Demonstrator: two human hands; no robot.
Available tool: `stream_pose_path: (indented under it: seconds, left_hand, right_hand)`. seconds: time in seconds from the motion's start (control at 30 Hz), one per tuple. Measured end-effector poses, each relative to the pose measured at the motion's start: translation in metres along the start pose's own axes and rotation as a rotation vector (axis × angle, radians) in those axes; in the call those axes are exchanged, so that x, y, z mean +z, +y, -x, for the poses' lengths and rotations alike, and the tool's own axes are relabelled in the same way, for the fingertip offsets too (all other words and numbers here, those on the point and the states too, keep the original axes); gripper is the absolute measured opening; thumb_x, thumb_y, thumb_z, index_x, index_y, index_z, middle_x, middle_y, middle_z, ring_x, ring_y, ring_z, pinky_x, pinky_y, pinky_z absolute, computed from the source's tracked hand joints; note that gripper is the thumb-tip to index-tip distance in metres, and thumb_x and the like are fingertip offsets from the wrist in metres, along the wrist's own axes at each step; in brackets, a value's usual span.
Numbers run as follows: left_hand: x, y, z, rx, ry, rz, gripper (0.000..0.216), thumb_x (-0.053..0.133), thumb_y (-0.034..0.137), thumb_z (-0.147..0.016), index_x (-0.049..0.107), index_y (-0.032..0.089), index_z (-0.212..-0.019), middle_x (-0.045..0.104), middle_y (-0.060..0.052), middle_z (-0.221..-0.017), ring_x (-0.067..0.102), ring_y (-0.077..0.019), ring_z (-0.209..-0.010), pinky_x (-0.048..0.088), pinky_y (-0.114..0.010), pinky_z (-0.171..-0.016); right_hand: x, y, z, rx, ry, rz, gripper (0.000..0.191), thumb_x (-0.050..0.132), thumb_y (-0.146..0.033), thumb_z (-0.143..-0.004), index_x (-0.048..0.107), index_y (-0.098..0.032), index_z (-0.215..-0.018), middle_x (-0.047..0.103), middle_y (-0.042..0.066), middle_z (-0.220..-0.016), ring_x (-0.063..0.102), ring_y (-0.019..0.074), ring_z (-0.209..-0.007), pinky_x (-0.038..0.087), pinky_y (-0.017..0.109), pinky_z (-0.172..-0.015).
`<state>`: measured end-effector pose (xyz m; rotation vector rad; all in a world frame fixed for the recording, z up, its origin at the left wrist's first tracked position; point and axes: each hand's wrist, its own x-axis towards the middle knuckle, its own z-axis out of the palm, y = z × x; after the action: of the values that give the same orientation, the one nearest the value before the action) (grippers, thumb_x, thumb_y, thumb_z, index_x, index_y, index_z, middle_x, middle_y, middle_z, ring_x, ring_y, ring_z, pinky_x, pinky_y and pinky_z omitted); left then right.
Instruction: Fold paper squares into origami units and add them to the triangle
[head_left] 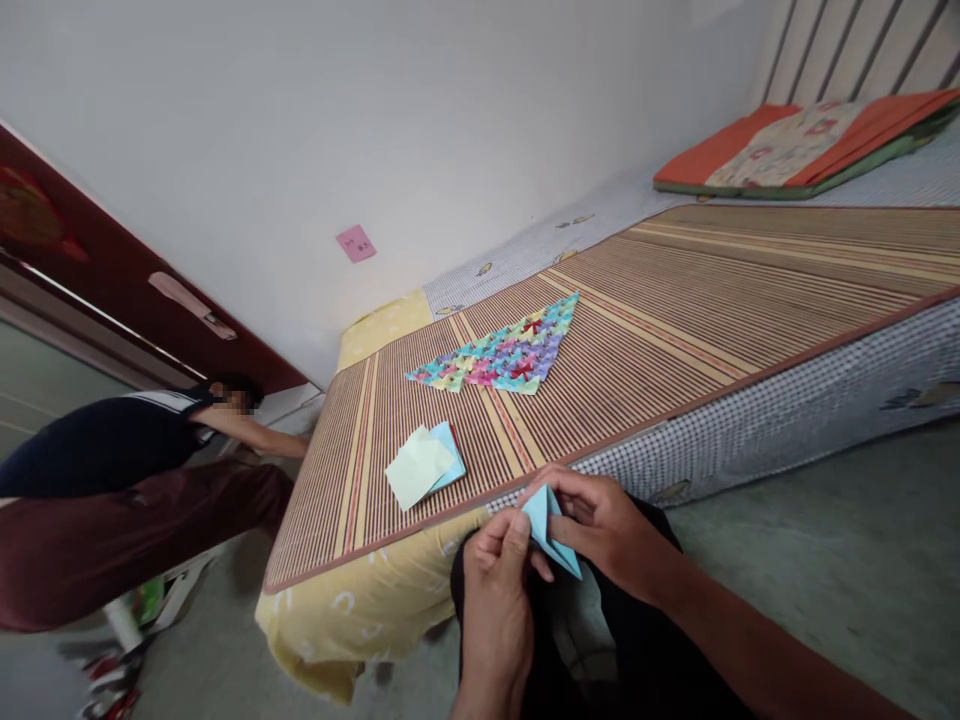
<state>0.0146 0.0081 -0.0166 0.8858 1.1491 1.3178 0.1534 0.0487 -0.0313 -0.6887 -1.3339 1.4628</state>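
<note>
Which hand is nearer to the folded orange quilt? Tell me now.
Right. The right hand, pinching folded blue paper, is nearer, with the folded orange quilt ahead and to its right. The left hand, on the paper's left side, is farther left of that quilt.

Both bare arms come in from below, and the hands nearly meet above the dark-clad legs (pixel 652 650). The left hand (pixel 499 585) points upward from a wrist (pixel 491 675) close to the lower edge, its thumb (pixel 516 532) pressed towards the bent forefinger in a pinch, another fingertip (pixel 541 568) poking out to the right. The right forearm (pixel 757 630) slants in from the lower right corner, wrist fairly straight. The right hand (pixel 604 512) reaches leftward, forefinger arched above and thumb stretched out below, closed in a grip.
</note>
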Motion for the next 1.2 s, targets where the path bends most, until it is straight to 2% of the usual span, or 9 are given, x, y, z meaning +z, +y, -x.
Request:
stream_pose_path:
  seconds: [0.2, 0.4, 0.5, 0.6, 0.7, 0.8, 1.03, 1.1, 1.2]
  left_hand:
    - [0.004, 0.000, -0.003, -0.172, 0.061, 0.228, 0.038, 0.092, 0.043, -0.064, 0.070, 0.013, -0.073, 0.058, 0.001, -0.066, 0.047, -0.0084, -0.058, 0.038, -0.017, -0.050]
    - [0.005, 0.002, 0.005, 0.045, 0.123, -0.043, 0.036, 0.075, 0.047, -0.084, 0.066, 0.014, -0.070, 0.059, 0.001, -0.063, 0.050, -0.0088, -0.056, 0.043, -0.019, -0.056]
    - [0.013, 0.002, 0.015, 0.140, 0.187, -0.197, 0.030, 0.065, 0.046, -0.093, 0.068, 0.016, -0.100, 0.067, -0.002, -0.075, 0.059, -0.0133, -0.065, 0.049, -0.024, -0.066]
    - [0.022, -0.002, 0.024, 0.192, 0.186, -0.188, 0.040, 0.069, 0.036, -0.090, 0.055, 0.021, -0.124, 0.072, -0.006, -0.095, 0.067, -0.0175, -0.082, 0.052, -0.028, -0.077]
    - [0.023, -0.003, 0.025, 0.170, 0.151, -0.219, 0.036, 0.071, 0.028, -0.086, 0.052, 0.022, -0.116, 0.068, -0.001, -0.086, 0.063, -0.0150, -0.075, 0.049, -0.024, -0.070]
    - [0.016, 0.000, 0.022, 0.181, 0.176, -0.250, 0.021, 0.067, 0.031, -0.090, 0.055, 0.021, -0.105, 0.065, 0.001, -0.078, 0.056, -0.0126, -0.069, 0.046, -0.022, -0.066]
    - [0.009, 0.005, 0.018, 0.166, 0.199, -0.026, 0.024, 0.074, 0.036, -0.087, 0.056, 0.022, -0.091, 0.052, 0.008, -0.061, 0.043, -0.0077, -0.055, 0.035, -0.017, -0.055]
    - [0.009, 0.006, 0.018, 0.140, 0.200, 0.001, 0.023, 0.074, 0.037, -0.087, 0.058, 0.021, -0.090, 0.048, 0.008, -0.060, 0.039, -0.0069, -0.053, 0.033, -0.016, -0.053]
    - [0.011, 0.007, 0.019, 0.120, 0.180, 0.059, 0.023, 0.073, 0.039, -0.088, 0.064, 0.019, -0.091, 0.055, 0.005, -0.067, 0.044, -0.0069, -0.056, 0.038, -0.016, -0.056]
  right_hand:
    - [0.008, -0.002, 0.002, -0.206, 0.140, 0.212, 0.012, 0.061, -0.014, -0.089, 0.071, -0.021, -0.085, 0.063, 0.003, -0.087, 0.057, 0.0172, -0.077, 0.046, 0.029, -0.068]
    - [0.012, 0.004, 0.004, -0.295, 0.145, 0.210, 0.019, 0.060, -0.007, -0.086, 0.071, -0.022, -0.090, 0.064, 0.001, -0.088, 0.062, 0.0163, -0.077, 0.047, 0.027, -0.067]
    - [0.014, 0.008, 0.004, -0.355, 0.224, 0.241, 0.022, 0.059, -0.005, -0.086, 0.069, -0.023, -0.092, 0.064, 0.000, -0.088, 0.062, 0.0154, -0.078, 0.047, 0.026, -0.068]
    - [0.015, 0.011, 0.002, -0.410, 0.330, 0.306, 0.023, 0.059, -0.004, -0.085, 0.067, -0.024, -0.092, 0.064, -0.001, -0.089, 0.063, 0.0156, -0.082, 0.048, 0.025, -0.070]
    - [0.016, 0.010, 0.002, -0.472, 0.337, 0.362, 0.024, 0.058, -0.002, -0.084, 0.067, -0.024, -0.092, 0.063, -0.001, -0.088, 0.063, 0.0149, -0.081, 0.048, 0.024, -0.069]
    - [0.014, 0.009, 0.004, -0.567, 0.270, 0.430, 0.024, 0.057, -0.004, -0.087, 0.068, -0.023, -0.096, 0.061, 0.001, -0.091, 0.063, 0.0156, -0.084, 0.050, 0.025, -0.071]
    - [0.005, 0.009, 0.010, -0.725, 0.146, 0.589, 0.040, 0.052, 0.000, -0.089, 0.067, -0.023, -0.117, 0.057, 0.006, -0.108, 0.063, 0.0179, -0.098, 0.053, 0.029, -0.083]
    - [0.002, 0.009, 0.009, -0.760, 0.119, 0.619, 0.044, 0.050, 0.002, -0.088, 0.067, -0.023, -0.120, 0.057, 0.007, -0.113, 0.062, 0.0181, -0.102, 0.053, 0.029, -0.086]
    - [-0.001, 0.009, 0.007, -0.779, 0.111, 0.633, 0.044, 0.049, 0.003, -0.089, 0.067, -0.023, -0.119, 0.058, 0.007, -0.115, 0.063, 0.0182, -0.105, 0.054, 0.029, -0.088]
